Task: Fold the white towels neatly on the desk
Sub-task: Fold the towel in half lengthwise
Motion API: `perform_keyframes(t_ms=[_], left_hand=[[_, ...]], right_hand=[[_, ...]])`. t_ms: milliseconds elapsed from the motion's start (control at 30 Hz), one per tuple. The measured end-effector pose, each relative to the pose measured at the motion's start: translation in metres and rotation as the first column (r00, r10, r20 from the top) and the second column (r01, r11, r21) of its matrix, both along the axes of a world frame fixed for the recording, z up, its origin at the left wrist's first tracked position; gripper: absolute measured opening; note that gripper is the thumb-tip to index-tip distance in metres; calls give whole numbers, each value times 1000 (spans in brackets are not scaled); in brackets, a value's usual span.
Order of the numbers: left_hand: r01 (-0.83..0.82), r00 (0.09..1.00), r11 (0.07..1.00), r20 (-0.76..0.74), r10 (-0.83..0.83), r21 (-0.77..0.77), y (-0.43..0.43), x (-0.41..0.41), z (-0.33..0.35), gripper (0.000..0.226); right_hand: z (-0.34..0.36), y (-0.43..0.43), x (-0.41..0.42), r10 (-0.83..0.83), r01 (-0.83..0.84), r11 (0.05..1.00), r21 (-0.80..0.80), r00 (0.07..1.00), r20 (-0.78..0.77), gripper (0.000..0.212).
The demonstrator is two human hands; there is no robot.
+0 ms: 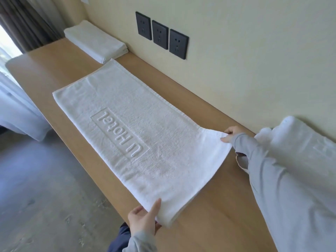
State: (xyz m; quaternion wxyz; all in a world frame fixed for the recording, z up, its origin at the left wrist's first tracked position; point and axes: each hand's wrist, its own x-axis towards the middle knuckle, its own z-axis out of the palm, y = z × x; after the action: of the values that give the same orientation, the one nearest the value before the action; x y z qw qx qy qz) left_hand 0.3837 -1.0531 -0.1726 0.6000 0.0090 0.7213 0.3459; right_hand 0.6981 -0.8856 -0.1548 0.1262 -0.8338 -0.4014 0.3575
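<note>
At the bottom centre of the frame the left hand gripped the nearest corner of the white towel, thumb lying on top of the cloth and the fingers tucked under it. At the right of the frame the right hand, coming out of a grey sleeve, pinched the opposite corner of the same short edge between thumb and fingers, and that corner stood slightly raised off the desk.

The towel lay flat along the wooden desk, running from the hands in the lower right up toward the upper left. A boxed raised "U Hotel" mark sat near its middle, upside down to the camera. At the held end the edge showed more than one layer.

Just beyond the towel's far end, in the upper left, a stack of folded towels rested against the wall. Behind the right arm, at the right edge, another white towel lay in a heap on the desk. Three dark sockets were set in the cream wall above the desk. A brown curtain hung in the upper left corner, and grey floor filled the lower left.
</note>
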Motion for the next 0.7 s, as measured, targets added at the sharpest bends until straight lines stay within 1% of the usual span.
perform_keyframes(t_ms=[33,67,100,167,200,233,267,300,333,367,400,433,467,500,533,567,600,633,667,700], left_hand=[[-32,999,999,-39,34,42,6,-4,10,79],[-37,996,994,-71,45,102,11,-7,20,80],[-9,995,984,-95,26,177,16,-11,30,72],[72,992,944,-121,-35,323,28,-21,49,33],[86,994,924,-98,-53,373,35,-28,58,15],[91,996,901,-60,-72,424,42,-34,67,6],[87,996,869,-9,-94,487,51,-43,74,7],[96,991,831,27,-132,547,60,-53,79,15],[119,982,791,44,-182,601,71,-64,82,28],[159,971,753,35,-235,639,82,-76,85,41],[212,960,721,0,-281,660,91,-86,87,50],[264,949,702,-49,-311,661,103,-99,90,51],[302,943,700,-98,-317,647,113,-112,89,44],[329,940,709,-147,-308,623,124,-126,88,29],[357,934,724,-211,-289,590,134,-139,86,15],[396,916,723,-293,-272,566,144,-149,84,27],[445,887,708,-377,-266,548,156,-162,81,43],[480,864,680,-432,-258,555,166,-173,80,52],[493,853,666,-462,-244,560,176,-185,80,55],[493,857,647,-454,-246,581,187,-195,80,55]], right_hand=[[8,1,-2,-11,16,994,104,999,-51,36],[16,2,-5,-2,22,980,199,995,-98,34],[26,5,-9,19,21,960,280,990,-138,33],[44,14,-18,35,73,917,393,965,-261,25],[53,20,-24,23,133,898,420,938,-347,21],[60,26,-31,5,198,881,430,904,-427,20],[67,36,-40,-9,254,863,436,872,-490,19],[73,45,-50,-19,308,844,439,836,-549,18],[77,57,-59,-17,356,825,439,792,-611,17],[80,69,-69,-1,397,809,432,737,-676,16],[82,79,-76,19,420,802,426,694,-720,19],[85,91,-86,49,406,805,432,681,-731,25],[86,102,-96,77,358,818,450,707,-703,31],[86,115,-106,103,278,832,481,774,-624,37],[88,126,-118,114,185,840,510,858,-500,38],[89,136,-128,105,110,841,530,928,-359,36],[91,149,-141,80,67,833,549,968,-238,31],[93,160,-153,46,53,821,569,986,-158,23],[96,171,-166,20,42,805,591,995,-97,15],[100,181,-178,5,15,792,610,999,-31,8]])
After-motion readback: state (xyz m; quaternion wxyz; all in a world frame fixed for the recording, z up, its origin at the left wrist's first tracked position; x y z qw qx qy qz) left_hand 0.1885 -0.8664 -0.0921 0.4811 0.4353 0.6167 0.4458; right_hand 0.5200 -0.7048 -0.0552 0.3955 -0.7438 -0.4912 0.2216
